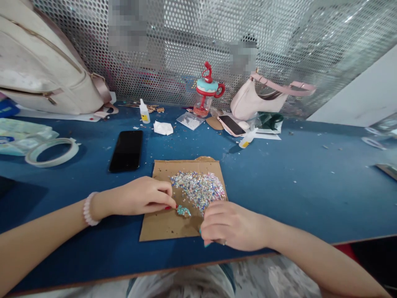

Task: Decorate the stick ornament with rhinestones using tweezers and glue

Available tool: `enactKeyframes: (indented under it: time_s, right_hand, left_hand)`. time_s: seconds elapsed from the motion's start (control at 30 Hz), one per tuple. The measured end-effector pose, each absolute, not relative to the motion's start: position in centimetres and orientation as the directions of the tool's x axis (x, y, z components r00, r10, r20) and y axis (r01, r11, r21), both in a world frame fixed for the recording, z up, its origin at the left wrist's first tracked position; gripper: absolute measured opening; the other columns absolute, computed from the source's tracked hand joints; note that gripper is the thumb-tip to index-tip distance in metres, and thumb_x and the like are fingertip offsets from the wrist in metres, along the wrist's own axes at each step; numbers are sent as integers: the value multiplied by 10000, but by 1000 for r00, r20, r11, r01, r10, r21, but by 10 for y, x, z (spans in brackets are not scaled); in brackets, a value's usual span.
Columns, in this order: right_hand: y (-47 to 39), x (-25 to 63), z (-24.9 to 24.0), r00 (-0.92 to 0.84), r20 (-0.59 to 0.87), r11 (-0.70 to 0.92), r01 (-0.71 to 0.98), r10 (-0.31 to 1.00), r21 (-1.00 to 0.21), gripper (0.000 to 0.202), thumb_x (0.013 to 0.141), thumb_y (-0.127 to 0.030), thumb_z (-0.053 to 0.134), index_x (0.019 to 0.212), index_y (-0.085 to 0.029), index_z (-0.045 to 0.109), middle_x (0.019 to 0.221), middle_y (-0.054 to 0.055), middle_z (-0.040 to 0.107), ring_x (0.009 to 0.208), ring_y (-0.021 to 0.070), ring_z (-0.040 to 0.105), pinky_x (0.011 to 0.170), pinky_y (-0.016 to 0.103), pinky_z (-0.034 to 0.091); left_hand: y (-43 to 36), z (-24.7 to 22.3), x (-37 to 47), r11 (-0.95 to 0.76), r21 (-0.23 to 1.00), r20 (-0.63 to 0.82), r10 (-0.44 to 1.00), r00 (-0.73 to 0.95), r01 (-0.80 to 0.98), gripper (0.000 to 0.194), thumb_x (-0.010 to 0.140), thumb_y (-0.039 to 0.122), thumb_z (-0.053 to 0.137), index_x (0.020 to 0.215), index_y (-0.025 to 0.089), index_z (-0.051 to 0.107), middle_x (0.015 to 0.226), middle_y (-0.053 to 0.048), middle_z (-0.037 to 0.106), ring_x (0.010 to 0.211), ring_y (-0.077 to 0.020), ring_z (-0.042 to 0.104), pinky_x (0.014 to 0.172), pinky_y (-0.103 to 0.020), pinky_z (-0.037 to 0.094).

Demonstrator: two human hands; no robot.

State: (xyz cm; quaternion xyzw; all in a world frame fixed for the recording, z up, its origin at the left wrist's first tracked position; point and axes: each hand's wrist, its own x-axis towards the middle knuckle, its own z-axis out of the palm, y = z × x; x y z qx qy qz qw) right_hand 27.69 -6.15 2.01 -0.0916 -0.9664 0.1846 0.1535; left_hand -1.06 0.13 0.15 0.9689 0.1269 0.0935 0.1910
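My left hand [149, 196] is pinched at the left end of a small turquoise piece covered in sparkling stones [183, 211], held low over a sheet of brown cardboard [161, 229]. A wide pile of tiny multicoloured rhinestones [200, 188] covers the upper right of that cardboard. Beside the pile, at the cardboard's lower right corner, my right hand [235, 225] is closed with its fingers curled under. Whatever sits between those fingertips is hidden from view.
Behind the cardboard lie a black phone [126, 150], a crumpled tissue [163, 128], an upright glue bottle [144, 111], and a tipped one [247, 139]. A red-handled cup [204, 93] stands near the mesh. Tape [52, 159] lies left; a pink handbag [245, 99] stands at the back.
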Motion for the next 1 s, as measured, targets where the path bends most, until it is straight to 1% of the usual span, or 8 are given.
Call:
enactKeyframes:
  time_s: [0.27, 0.4, 0.5, 0.63, 0.8, 0.9, 1.0]
  right_hand:
    - [-66, 275, 24, -938, 281, 945, 112, 203, -309, 255, 976, -135, 415, 824, -127, 620, 674, 21, 617, 664, 126, 536, 674, 261, 407]
    - [-71, 273, 28, -942, 292, 976, 114, 166, -187, 280, 953, -101, 400, 806, -111, 638, 638, 25, 565, 628, 152, 487, 648, 291, 415]
    - [-75, 272, 30, -952, 273, 989, 112, 135, -98, 282, 932, -98, 419, 755, -123, 636, 613, 20, 520, 608, 157, 459, 623, 300, 411]
    - [-78, 270, 33, -951, 298, 996, 83, 85, -20, 276, 915, -104, 445, 731, -135, 648, 590, 13, 496, 589, 153, 454, 592, 301, 410]
    - [-80, 269, 34, -949, 310, 995, 75, 53, 62, 215, 888, -119, 501, 749, -137, 664, 585, -1, 498, 572, 142, 459, 560, 293, 407]
    - [-80, 270, 34, -948, 313, 995, 78, 54, 63, 227, 891, -109, 487, 749, -136, 662, 595, 1, 508, 578, 143, 468, 569, 292, 408]
    - [-77, 271, 32, -950, 304, 997, 81, 74, 10, 254, 913, -99, 458, 754, -136, 653, 615, 7, 530, 614, 145, 488, 606, 288, 420]
  left_hand:
    - [1, 1, -11, -879, 411, 75, 300, 951, 244, 240, 975, 232, 456, 1155, 304, 599, 964, -3, 601, 743, -95, 573, 645, -220, 376]
    - [1, 3, -10, -874, 423, 73, 296, 952, 240, 232, 981, 245, 448, 1148, 299, 601, 960, -9, 605, 728, -97, 569, 639, -224, 374]
    - [1, 4, -10, -868, 434, 66, 298, 952, 241, 226, 982, 247, 450, 1139, 298, 604, 956, -8, 603, 725, -96, 566, 642, -224, 372]
    - [1, 3, -10, -856, 445, 41, 311, 949, 262, 230, 985, 249, 445, 1147, 309, 597, 965, 1, 593, 749, -97, 566, 657, -224, 369]
    - [0, 4, -10, -854, 441, 30, 320, 947, 275, 228, 987, 255, 445, 1148, 317, 595, 966, 5, 589, 750, -95, 565, 657, -222, 360]
    - [0, 6, -9, -851, 442, 18, 324, 946, 283, 227, 988, 258, 444, 1149, 319, 593, 968, 8, 585, 753, -94, 564, 661, -222, 362]
    - [0, 6, -9, -850, 449, 32, 321, 946, 274, 226, 983, 247, 453, 1144, 313, 598, 962, 7, 589, 752, -95, 567, 662, -216, 370]
